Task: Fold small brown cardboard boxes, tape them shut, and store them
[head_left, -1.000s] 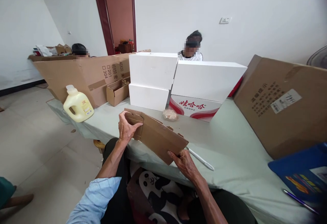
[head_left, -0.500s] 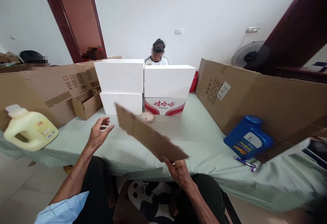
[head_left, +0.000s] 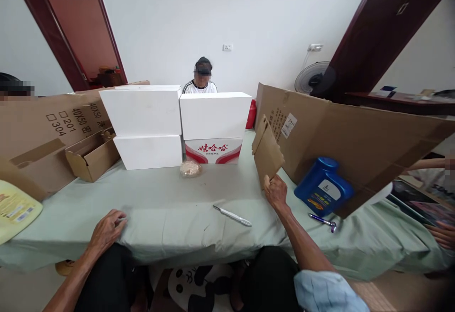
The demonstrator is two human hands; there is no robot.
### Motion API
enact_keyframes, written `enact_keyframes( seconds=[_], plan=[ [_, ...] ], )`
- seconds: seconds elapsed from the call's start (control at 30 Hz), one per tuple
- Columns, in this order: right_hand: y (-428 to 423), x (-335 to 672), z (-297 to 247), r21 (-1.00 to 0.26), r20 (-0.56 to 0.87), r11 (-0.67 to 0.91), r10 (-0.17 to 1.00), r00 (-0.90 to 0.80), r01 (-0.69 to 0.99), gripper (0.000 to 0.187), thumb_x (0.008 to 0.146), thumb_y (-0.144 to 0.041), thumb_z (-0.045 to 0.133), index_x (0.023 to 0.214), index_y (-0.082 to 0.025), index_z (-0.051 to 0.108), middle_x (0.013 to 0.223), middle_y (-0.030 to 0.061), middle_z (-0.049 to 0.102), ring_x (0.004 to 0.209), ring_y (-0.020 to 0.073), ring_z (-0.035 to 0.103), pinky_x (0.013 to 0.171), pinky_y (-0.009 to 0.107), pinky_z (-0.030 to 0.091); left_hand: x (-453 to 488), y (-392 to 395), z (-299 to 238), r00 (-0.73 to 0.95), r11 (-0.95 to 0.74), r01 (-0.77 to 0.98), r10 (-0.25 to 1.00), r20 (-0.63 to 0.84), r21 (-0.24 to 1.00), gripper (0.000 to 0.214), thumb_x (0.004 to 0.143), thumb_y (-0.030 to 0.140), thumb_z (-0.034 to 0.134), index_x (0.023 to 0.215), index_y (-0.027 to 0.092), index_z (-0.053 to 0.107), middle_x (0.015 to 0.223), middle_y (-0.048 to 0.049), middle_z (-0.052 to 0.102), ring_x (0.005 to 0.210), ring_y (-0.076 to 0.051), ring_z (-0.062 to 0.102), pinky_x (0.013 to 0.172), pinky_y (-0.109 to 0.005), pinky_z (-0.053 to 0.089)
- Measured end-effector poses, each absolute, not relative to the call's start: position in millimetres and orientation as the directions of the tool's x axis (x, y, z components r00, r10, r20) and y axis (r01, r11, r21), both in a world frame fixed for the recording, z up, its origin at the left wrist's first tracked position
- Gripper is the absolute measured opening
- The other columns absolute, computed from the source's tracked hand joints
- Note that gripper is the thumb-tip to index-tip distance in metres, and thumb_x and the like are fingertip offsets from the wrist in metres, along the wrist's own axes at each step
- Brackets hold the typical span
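My right hand (head_left: 276, 191) grips the lower end of a flat, rough-edged piece of brown cardboard (head_left: 268, 153), which it holds up tilted at the right of the table. A blue plastic bottle (head_left: 322, 186) is just right of that hand. Near the front edge of the table, at the left, rests my left hand (head_left: 107, 229), its fingers curled together with nothing visible in them. Between the two hands a slim, pale-handled craft knife (head_left: 232, 215) lies on the green cloth (head_left: 159, 203). Farther back is a small clear-wrapped beige bundle (head_left: 191, 169).
White boxes (head_left: 147, 151) stand stacked at the back, beside a red-and-white carton (head_left: 213, 151). Large cardboard sheets stand left (head_left: 39, 117) and right (head_left: 320, 132). A small open cardboard box (head_left: 94, 155), a yellow jug (head_left: 16, 210) and a purple pen (head_left: 323, 222) lie around. One person (head_left: 201, 84) sits opposite.
My right hand has carried the cardboard piece right and up, uncovering the craft knife. My left hand has come down to the table's front edge and its fingers have curled. The view has turned right.
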State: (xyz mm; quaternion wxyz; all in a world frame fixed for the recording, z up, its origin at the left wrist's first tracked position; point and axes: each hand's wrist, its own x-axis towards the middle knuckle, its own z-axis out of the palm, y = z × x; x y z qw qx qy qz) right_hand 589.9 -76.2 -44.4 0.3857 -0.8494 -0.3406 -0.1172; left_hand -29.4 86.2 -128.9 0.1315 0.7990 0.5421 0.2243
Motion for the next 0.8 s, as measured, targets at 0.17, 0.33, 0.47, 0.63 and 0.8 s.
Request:
enact_keyframes(
  seconds=[0.17, 0.33, 0.47, 0.63, 0.8],
  plan=[
    [-3.4, 613.0, -34.9, -0.497, 0.408, -0.535, 0.551, 0.728, 0.683, 0.027, 0.108, -0.036, 0.058, 0.108, -0.013, 0.071, 0.114, 0.0127, 0.073, 0.100, 0.0222, 0.067, 0.091, 0.037, 0.052, -31.2, 86.5, -134.3, 0.269, -0.350, 0.809, 0.935, 0.232, 0.472, 0.032, 0.083, 0.053, 0.052, 0.086, 0.027, 0.071, 0.094, -0.0050, 0.080, 0.080, -0.026, 0.079, 0.076, -0.034, 0.061],
    [50.0, 621.6, -39.8, -0.439, 0.321, -0.596, 0.595, 0.737, 0.672, 0.034, 0.105, -0.043, 0.071, 0.128, -0.017, 0.070, 0.129, 0.0098, 0.071, 0.113, 0.0241, 0.071, 0.099, 0.047, 0.061, -33.9, 91.0, -141.7, 0.272, -0.338, 0.817, 0.940, 0.206, 0.467, 0.032, 0.083, 0.054, 0.053, 0.085, 0.028, 0.072, 0.091, -0.0036, 0.080, 0.079, -0.026, 0.078, 0.075, -0.034, 0.060],
    [68.4, 623.2, -49.6, -0.402, 0.267, -0.644, 0.598, 0.756, 0.651, 0.036, 0.105, -0.041, 0.072, 0.131, -0.017, 0.069, 0.134, 0.0110, 0.071, 0.117, 0.0253, 0.071, 0.101, 0.048, 0.062, -31.3, 89.6, -137.9, 0.277, -0.335, 0.830, 0.942, 0.192, 0.447, 0.031, 0.085, 0.053, 0.052, 0.083, 0.028, 0.070, 0.089, -0.0033, 0.079, 0.081, -0.025, 0.076, 0.077, -0.035, 0.058],
    [75.7, 630.4, -47.4, -0.371, 0.234, -0.674, 0.598, 0.767, 0.639, 0.037, 0.105, -0.040, 0.072, 0.132, -0.015, 0.069, 0.136, 0.0123, 0.070, 0.119, 0.0264, 0.071, 0.103, 0.049, 0.061, -24.2, 84.1, -128.0, 0.269, -0.312, 0.849, 0.950, 0.158, 0.427, 0.029, 0.086, 0.048, 0.051, 0.086, 0.025, 0.068, 0.090, -0.0047, 0.077, 0.082, -0.024, 0.074, 0.080, -0.035, 0.056],
    [77.3, 630.6, -41.2, -0.361, 0.220, -0.710, 0.565, 0.795, 0.605, 0.034, 0.105, -0.040, 0.073, 0.128, -0.015, 0.070, 0.130, 0.0114, 0.072, 0.113, 0.0243, 0.072, 0.098, 0.046, 0.063, -23.3, 84.4, -130.3, 0.277, -0.316, 0.833, 0.949, 0.153, 0.454, 0.026, 0.086, 0.045, 0.052, 0.088, 0.024, 0.067, 0.092, -0.0052, 0.074, 0.083, -0.025, 0.073, 0.080, -0.035, 0.054]
  ],
)
